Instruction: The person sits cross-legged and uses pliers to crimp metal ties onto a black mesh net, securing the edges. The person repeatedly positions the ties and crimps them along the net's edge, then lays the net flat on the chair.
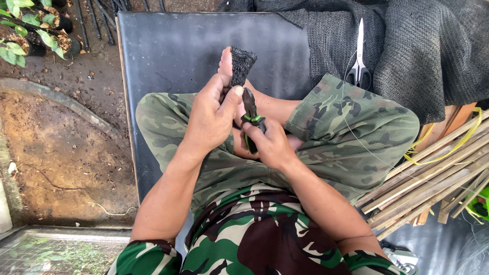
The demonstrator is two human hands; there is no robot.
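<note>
Sat cross-legged on a dark flat board (173, 51); held a small roll of black net (241, 65) in the left hand (211, 118), fingers and thumb wrapped tight round its lower part; stuck up toward 12 o'clock, top end ragged, close over a bare foot (225, 63). Gripped black pliers with green bands (250, 109) in the right hand (271, 145), fist closed on the handles, nose pointed to 12 o'clock and just beside the left thumb. Hands touching, low in the lap between camouflage knees.

At 1 o'clock: scissors (359, 58) lying on a big heap of black net (423, 51), well apart from the hands. At 3 to 4 o'clock: a pile of bamboo sticks (433, 178) crowding the right knee. At 9 o'clock: board edge, then bare dirt ground (61, 153) with open room. At 11 o'clock: potted green plants (35, 30).
</note>
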